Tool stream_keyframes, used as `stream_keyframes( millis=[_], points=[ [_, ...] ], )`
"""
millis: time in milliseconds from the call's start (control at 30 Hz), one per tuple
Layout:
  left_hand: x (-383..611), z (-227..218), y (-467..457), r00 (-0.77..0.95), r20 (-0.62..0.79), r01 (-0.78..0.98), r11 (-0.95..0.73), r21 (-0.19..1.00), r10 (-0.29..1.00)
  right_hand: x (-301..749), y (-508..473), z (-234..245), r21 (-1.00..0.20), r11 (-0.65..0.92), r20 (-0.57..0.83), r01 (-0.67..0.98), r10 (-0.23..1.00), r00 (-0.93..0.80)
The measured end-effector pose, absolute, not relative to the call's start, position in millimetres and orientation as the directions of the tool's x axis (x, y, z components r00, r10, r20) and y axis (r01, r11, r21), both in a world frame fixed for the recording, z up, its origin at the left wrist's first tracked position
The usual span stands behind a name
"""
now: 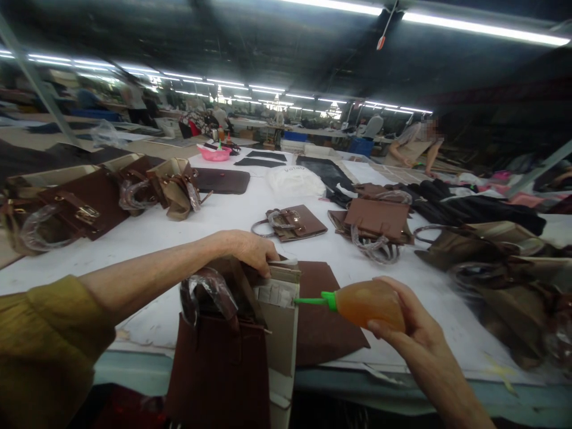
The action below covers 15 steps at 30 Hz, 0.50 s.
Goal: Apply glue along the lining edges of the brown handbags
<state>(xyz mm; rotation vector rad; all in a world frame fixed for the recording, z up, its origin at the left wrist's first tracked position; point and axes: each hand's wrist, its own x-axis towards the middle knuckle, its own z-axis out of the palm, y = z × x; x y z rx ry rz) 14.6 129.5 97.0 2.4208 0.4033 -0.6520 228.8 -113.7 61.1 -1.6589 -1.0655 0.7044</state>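
At the lower centre of the frame, a dark brown handbag [218, 369] stands upright at the near edge of a white-topped table [147, 268], its light beige side panel [280, 345] turned toward the right. The left hand [254, 249] reaches in from the left edge, out of a mustard sleeve [53, 351], its fingers curled over the bag's top rim and holding it. Below that hand, a handle [210, 289] wrapped in clear plastic arches over the front of the bag.

Right of centre, the right hand [409, 322] is closed around a squeeze bottle [366, 302] of amber liquid, tipped on its side. Its green nozzle [313, 301] points left, the tip at the edge of the beige panel; whether it touches cannot be told. Beneath the bottle, a flat brown piece [330, 333] lies on the table, partly behind the bag.

Mid-frame, a small brown handbag [304, 223] lies on the white surface, with another brown bag [379, 217] just to its right. More bags [93, 199] line the left side, and a blurred group [513, 286] fills the right. Toward the upper centre sits a pink basin [214, 155]; at the upper right, a co-worker [413, 149] leans over the table.
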Motion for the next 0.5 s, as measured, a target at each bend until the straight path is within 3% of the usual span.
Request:
stream_keyframes(
  millis=[233,500],
  points=[
    [16,100,126,0.831,-0.540,0.412,-0.801,0.435,0.134,232,-102,56,-0.955,-0.042,0.115,0.293,0.860,0.496],
    [15,100,126,0.847,-0.521,0.392,-0.783,0.483,0.103,232,-110,53,-0.957,-0.083,0.066,0.279,0.872,0.485]
  ],
)
